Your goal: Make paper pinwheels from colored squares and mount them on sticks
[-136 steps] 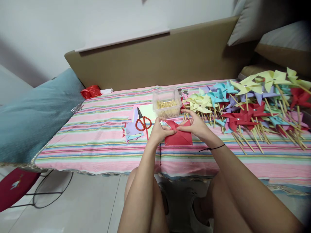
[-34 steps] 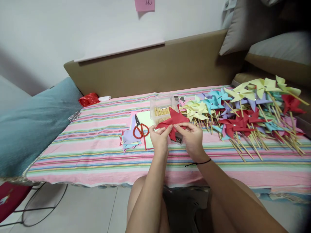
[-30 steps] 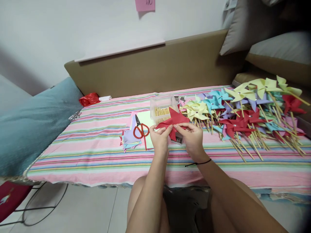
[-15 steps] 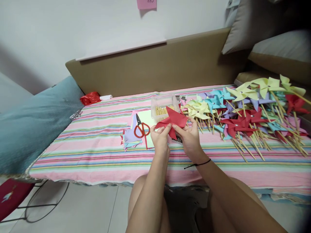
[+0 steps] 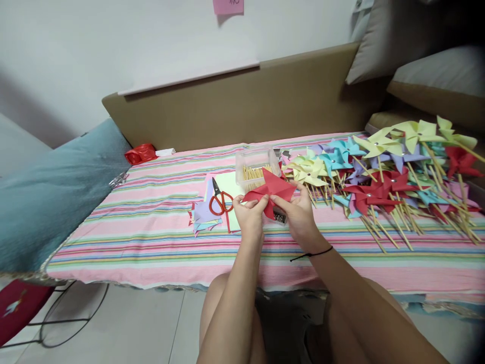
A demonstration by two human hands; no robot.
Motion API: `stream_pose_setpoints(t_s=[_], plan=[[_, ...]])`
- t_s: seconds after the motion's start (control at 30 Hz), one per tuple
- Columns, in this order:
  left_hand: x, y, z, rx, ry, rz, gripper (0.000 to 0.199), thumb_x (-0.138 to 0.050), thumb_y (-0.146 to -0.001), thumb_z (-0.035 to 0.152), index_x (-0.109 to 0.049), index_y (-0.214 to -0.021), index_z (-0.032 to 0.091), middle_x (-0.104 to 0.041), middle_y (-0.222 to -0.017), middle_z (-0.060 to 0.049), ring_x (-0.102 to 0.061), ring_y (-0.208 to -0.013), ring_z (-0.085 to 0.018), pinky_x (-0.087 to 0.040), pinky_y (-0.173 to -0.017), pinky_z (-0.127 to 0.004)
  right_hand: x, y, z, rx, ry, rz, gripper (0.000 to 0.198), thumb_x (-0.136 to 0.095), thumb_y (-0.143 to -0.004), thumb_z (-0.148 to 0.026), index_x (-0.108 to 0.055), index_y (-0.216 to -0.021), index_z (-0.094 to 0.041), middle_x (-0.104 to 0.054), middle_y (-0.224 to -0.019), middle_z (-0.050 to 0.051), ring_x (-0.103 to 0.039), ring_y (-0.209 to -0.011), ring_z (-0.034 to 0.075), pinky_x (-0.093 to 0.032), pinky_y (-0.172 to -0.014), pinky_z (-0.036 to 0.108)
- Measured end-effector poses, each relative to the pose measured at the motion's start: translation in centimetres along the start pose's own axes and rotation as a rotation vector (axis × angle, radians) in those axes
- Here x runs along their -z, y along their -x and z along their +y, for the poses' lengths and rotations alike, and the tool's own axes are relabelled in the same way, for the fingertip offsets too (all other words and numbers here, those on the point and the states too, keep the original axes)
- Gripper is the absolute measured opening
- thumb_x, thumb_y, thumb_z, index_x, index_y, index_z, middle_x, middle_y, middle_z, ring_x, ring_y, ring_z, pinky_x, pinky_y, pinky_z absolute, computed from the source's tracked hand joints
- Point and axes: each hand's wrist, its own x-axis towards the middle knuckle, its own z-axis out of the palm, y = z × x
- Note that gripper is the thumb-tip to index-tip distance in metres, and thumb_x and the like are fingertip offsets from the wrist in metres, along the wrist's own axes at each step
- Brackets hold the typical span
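Note:
A red paper pinwheel with folded blades is held between both hands, above the striped cloth. My left hand pinches its left side, thumb near the centre. From the right, my right hand grips it, thumb also at the middle. Whether a pin sits at the centre is too small to tell. Just behind stands a clear plastic box holding short wooden sticks. A small container of metal bits shows partly under the pinwheel. Scissors with red handles lie left of my left hand on paper sheets.
Many finished pinwheels on sticks are heaped at the right. Paper scraps lie left of the scissors. A red plastic bag rests at the far left of the striped cloth. Behind rises a brown backrest.
The pinwheel has shifted slightly right and turned a little, its blades spreading more. My right hand has moved a bit right, and more of the small metal-bits container shows.

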Motion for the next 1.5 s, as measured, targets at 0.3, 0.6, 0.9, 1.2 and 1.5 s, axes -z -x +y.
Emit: stream_pose_setpoints(t_s=[0.3, 0.6, 0.9, 1.2, 1.5], plan=[[2.5, -1.7, 1.5, 0.122, -0.162, -0.192, 0.067, -0.081, -0.044, 0.017, -0.036, -0.094, 0.021, -0.052, -0.053, 0.011, -0.054, -0.048, -0.009, -0.045, -0.057, -0.023, 5.3, -2.8, -4.8, -0.156, 0.351, -0.483, 0.038, -0.072, -0.072, -0.029, -0.056, -0.106, -0.026, -0.072, -0.082, -0.001, -0.068, -0.071, 0.015, -0.053, -0.07, 0.03], [3.5, -1.1, 2.6, 0.047, -0.377, -0.315, 0.062, -0.079, -0.047, 0.016, -0.033, -0.088, 0.023, -0.05, -0.05, 0.014, -0.05, -0.043, -0.007, -0.037, -0.05, -0.017, 5.4, -2.6, -4.5, 0.004, 0.655, -0.687, 0.016, -0.073, -0.069, -0.035, -0.075, -0.075, -0.021, -0.071, -0.085, 0.004, -0.064, -0.081, 0.019, -0.051, -0.075, 0.033], [3.4, -0.9, 2.4, 0.026, -0.466, -0.389, 0.058, -0.076, -0.051, 0.016, -0.032, -0.088, 0.023, -0.056, -0.051, 0.011, -0.054, -0.045, -0.009, -0.04, -0.049, -0.019, 4.7, -2.1, -3.5, 0.034, 0.626, -0.697, 0.019, -0.073, -0.072, -0.039, -0.075, -0.071, -0.019, -0.07, -0.074, 0.003, -0.064, -0.069, 0.017, -0.053, -0.067, 0.032], [3.4, -1.2, 1.9, 0.041, -0.439, -0.413, 0.059, -0.076, -0.051, 0.015, -0.032, -0.089, 0.024, -0.056, -0.051, 0.011, -0.054, -0.046, -0.009, -0.041, -0.051, -0.02, 3.2, -1.1, -2.1, 0.078, 0.57, -0.482, 0.021, -0.08, -0.059, -0.037, -0.072, -0.063, -0.019, -0.068, -0.059, 0.001, -0.058, -0.049, 0.013, -0.05, -0.047, 0.026], [3.2, -1.0, 2.0, 0.041, -0.454, -0.382, 0.059, -0.078, -0.048, 0.015, -0.036, -0.089, 0.023, -0.054, -0.054, 0.011, -0.054, -0.048, -0.009, -0.041, -0.053, -0.019, 3.5, -1.4, -1.4, 0.133, 0.551, -0.433, 0.022, -0.083, -0.057, -0.033, -0.069, -0.063, -0.018, -0.068, -0.061, 0.002, -0.062, -0.054, 0.015, -0.055, -0.054, 0.03]])
